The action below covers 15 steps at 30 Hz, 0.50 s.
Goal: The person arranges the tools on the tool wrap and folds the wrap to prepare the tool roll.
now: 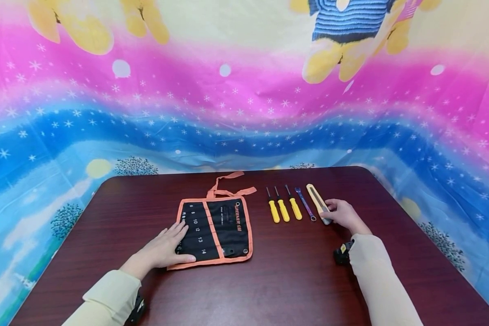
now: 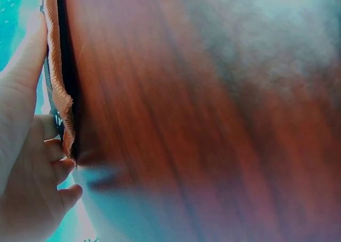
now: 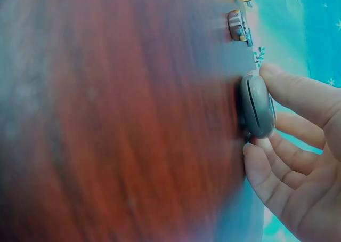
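Note:
A black tool pouch (image 1: 230, 226) with orange edging lies flat, printed with sizes from 6 to 14. My left hand (image 1: 165, 242) rests on its left side, fingers straight and spread, thumb along the near edge. In the left wrist view the pouch's orange border (image 2: 56, 66) runs beside the thumb. To the right, a yellow utility knife (image 1: 317, 201) with a grey end lies at a slant. My right hand (image 1: 344, 215) pinches its near end between thumb and fingers. The right wrist view shows the grey knife end (image 3: 258, 106) between the thumb (image 3: 298, 93) and the other fingers.
Left of the knife are a blue-and-red combination wrench (image 1: 305, 204) and several yellow-handled screwdrivers (image 1: 283, 210) in a row, tips pointing away. Orange ties (image 1: 228, 188) trail from the pouch's far edge. A patterned cloth (image 1: 244, 113) hangs behind the dark wooden table (image 1: 269, 290).

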Available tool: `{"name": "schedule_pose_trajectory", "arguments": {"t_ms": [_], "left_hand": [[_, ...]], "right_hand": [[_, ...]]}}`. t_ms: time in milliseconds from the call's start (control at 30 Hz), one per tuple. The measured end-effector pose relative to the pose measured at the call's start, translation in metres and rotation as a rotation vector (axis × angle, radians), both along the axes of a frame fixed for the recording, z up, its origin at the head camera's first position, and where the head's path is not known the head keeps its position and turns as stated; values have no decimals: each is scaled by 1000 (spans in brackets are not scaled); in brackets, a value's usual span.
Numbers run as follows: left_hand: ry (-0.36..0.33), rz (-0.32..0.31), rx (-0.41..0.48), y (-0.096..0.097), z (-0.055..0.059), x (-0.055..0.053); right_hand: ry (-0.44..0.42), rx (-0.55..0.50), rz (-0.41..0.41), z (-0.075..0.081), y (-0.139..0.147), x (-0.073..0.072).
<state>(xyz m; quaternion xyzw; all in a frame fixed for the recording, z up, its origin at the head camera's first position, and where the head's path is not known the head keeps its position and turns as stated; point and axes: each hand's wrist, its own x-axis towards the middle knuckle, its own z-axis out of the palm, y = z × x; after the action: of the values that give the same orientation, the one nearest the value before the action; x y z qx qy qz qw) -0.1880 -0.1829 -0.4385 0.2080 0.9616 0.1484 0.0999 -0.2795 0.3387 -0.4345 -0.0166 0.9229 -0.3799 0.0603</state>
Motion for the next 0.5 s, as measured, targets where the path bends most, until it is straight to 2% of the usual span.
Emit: {"name": "schedule_pose_trajectory", "arguments": {"t_ms": [267,500], "left_hand": [[-6,0,3,1,3,2],[-3,-1,0,0,1,1]], "right_hand": [[-19,10,0,0,-1,1],[-44,-43,-25,1,-4,3]]}}
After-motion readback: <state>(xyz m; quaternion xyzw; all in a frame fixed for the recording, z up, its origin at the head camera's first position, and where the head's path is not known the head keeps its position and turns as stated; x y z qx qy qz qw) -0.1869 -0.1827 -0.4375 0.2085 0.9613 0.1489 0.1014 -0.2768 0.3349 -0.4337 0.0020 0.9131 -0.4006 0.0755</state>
